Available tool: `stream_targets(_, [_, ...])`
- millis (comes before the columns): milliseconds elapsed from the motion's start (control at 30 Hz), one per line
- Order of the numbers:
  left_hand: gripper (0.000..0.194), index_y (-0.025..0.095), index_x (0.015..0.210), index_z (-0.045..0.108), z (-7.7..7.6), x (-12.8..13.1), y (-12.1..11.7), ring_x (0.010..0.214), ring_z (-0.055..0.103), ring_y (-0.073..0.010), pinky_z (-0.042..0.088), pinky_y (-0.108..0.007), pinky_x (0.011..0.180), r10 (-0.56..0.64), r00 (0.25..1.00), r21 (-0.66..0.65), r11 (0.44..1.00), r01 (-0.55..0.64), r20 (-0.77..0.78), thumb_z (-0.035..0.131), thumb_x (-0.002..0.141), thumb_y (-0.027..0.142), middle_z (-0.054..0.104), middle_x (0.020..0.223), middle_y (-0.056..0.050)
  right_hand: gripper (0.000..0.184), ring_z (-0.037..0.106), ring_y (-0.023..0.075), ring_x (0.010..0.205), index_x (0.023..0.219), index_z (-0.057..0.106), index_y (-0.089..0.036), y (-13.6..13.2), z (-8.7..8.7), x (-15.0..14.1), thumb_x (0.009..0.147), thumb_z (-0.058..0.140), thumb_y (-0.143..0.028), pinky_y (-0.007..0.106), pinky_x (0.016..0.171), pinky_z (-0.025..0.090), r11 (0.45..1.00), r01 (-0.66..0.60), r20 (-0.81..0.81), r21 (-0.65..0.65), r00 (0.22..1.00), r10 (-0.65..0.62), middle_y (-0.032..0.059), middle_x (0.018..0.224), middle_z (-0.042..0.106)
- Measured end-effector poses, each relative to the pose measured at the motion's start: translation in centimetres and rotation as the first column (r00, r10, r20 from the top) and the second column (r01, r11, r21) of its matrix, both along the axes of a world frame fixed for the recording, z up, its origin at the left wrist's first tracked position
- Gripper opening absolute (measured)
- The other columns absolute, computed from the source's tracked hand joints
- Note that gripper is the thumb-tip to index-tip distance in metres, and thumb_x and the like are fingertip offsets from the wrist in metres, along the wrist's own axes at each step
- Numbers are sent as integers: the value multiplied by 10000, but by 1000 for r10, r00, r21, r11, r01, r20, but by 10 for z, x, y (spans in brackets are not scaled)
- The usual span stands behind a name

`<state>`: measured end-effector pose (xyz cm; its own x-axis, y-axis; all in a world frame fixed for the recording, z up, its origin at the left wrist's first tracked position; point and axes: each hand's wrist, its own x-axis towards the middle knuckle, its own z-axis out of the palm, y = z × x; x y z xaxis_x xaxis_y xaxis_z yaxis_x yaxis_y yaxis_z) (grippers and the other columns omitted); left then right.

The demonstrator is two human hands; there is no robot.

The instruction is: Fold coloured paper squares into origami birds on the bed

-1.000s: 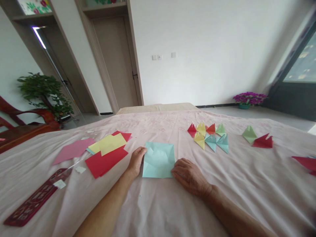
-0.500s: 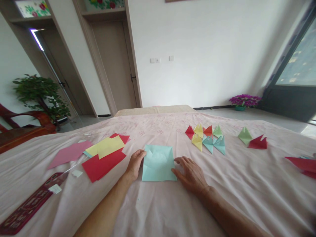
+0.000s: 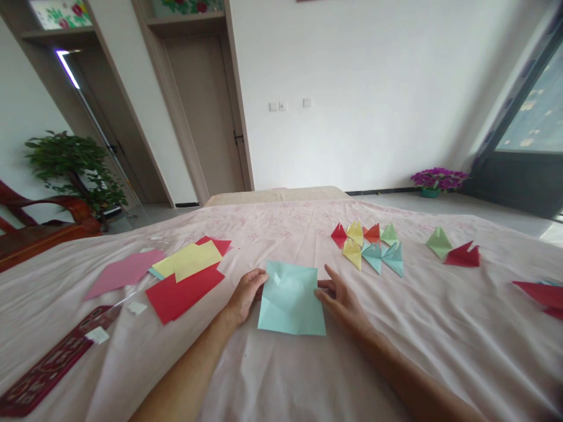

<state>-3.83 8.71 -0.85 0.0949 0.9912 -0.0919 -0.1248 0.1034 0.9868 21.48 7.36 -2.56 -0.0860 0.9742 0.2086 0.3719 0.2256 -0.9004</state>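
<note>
A light blue square sheet of paper (image 3: 292, 302) with faint creases is held between my two hands, just over the pink cloth. My left hand (image 3: 247, 293) pinches its left edge near the upper corner, thumb on top. At the right edge, my right hand (image 3: 343, 299) grips the sheet between the thumb and the fingers beneath, with the index finger raised. Beyond my right hand stand several small folded paper pieces (image 3: 372, 258) in red, yellow, orange, green and blue.
Loose red paper (image 3: 185, 296), yellow paper (image 3: 197, 262) and pink paper (image 3: 123, 272) lie at the left. Nearer is a dark red phone-like object (image 3: 53, 363). Farther right are a green folded piece (image 3: 438, 243), a red one (image 3: 464, 255) and red paper (image 3: 539, 295).
The blue sheet has shifted slightly right and nearer, and looks lifted off the cloth. My right hand has turned and now grips the edge it lay beside.
</note>
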Motion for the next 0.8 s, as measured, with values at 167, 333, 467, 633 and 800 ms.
stream_targets(167, [308,186,796,564,-3,9,-3,478,547,-135,396,-226,455,-8,985,34,999,14,-174,642,703,469,589,594,24,761,625,195,712,1437,295,-106,-5,9,-5,728,522,-261,307,610,479,994,29,-106,-102,994,-40,20,802,655])
stream_targets(333, [315,181,831,590,-7,19,10,632,595,-142,408,-209,545,87,921,179,984,-19,-379,633,727,475,644,724,11,766,620,183,692,1388,360,-164,-3,9,-8,635,502,-186,280,577,475,984,17,-169,-177,984,-47,23,843,673])
stream_targets(467, [278,172,715,583,-6,23,22,655,567,-134,386,-203,572,148,821,234,972,-18,-551,601,758,445,599,661,39,634,627,189,676,1287,471,-161,4,14,-8,669,568,-266,291,594,482,972,43,-171,-231,982,-84,16,780,676])
stream_targets(633, [236,186,662,582,-6,26,31,598,546,-126,344,-213,556,198,653,268,963,8,-731,600,787,385,564,596,49,329,626,214,657,936,657,-150,24,19,1,699,595,-369,300,575,467,965,40,-82,-259,995,-64,41,717,668])
stream_targets(800, [125,215,861,623,-3,26,33,798,601,-157,417,-250,710,275,532,362,930,63,-801,679,750,227,641,832,15,228,600,200,685,892,663,-172,34,19,8,712,567,-275,293,619,449,980,72,124,-184,991,-50,11,715,644])
